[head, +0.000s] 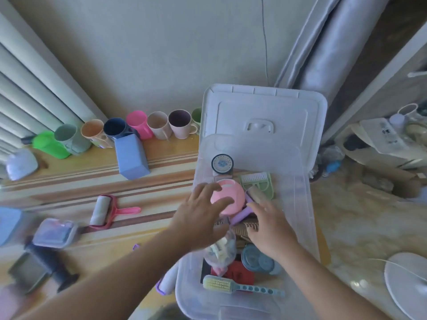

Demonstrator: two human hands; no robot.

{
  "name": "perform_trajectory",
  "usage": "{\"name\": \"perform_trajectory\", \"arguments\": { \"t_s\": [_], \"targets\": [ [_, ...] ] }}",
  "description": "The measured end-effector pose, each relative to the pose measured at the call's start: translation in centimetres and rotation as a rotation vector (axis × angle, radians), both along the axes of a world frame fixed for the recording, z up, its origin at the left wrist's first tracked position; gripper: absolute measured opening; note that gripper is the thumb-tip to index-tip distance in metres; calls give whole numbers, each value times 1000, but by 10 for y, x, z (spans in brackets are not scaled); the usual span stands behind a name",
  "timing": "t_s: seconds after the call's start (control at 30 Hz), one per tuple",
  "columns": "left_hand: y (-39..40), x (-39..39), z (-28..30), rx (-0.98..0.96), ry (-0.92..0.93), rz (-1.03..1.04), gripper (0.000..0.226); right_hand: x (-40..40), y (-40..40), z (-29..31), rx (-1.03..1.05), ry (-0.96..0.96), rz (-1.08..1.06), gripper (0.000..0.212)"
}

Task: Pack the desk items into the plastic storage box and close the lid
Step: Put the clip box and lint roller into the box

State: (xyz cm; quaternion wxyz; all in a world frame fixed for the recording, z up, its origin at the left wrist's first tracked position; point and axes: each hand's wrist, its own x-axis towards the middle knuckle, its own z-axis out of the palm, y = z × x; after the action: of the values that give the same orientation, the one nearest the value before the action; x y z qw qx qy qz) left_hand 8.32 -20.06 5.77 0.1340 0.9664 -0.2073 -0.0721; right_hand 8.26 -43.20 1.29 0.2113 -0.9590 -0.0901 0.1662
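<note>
Wooden desk (161,162) at nine o'clock holds unpacked items; I judge packing midway. My left hand (203,211), fingers spread, presses the pink case (231,195) into the storage box (300,204); right hand (270,229) relaxed inside. Next, fetch the lint roller (101,210).

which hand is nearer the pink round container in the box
Left. The left hand rests its fingers on the pink round container; the right hand sits beside it, lower right, over the purple roller.

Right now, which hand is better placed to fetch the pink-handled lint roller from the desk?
Probably left. The left hand hovers at the storage box edge nearest the pink-handled lint roller; the right hand is deeper inside the box.
</note>
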Motion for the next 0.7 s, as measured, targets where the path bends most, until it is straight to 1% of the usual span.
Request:
{"name": "perform_trajectory", "arguments": {
  "t_s": [0.07, 0.17, 0.2, 0.3, 0.4, 0.47, 0.53, 0.6, 0.7],
  "targets": [
    [29, 10, 9, -24, -13, 71, 62, 11, 14, 10, -24, -33, 35, 37],
    [79, 20, 11, -60, -7, 197, 65, 25, 51, 28, -16, -70, -1, 58],
    [98, 22, 10, -66, -4, 231, 66, 30, 67, 34, -3, -101, -7, 59],
    [158, 20, 1, -69, 2, 306, 68, 39, 126, 49, 11, -233, 64, 49],
    [226, 5, -16, -49, 53, 408, 71, 40, 199, 53, 69, -327, 128, 47],
    [268, -14, -31, -29, 91, 443, 73, 32, 248, 45, 105, -290, 168, 45],
    [307, -37, -46, -19, 122, 478, 72, 18, 292, 29, 85, -197, 225, 45],
    [341, -61, -60, 15, 191, 519, 74, 1, 325, 6, -19, -73, 286, 47],
    [384, -94, -77, 99, 337, 570, 83, -28, 348, -34, -222, 107, 336, 49]
  ]
}}
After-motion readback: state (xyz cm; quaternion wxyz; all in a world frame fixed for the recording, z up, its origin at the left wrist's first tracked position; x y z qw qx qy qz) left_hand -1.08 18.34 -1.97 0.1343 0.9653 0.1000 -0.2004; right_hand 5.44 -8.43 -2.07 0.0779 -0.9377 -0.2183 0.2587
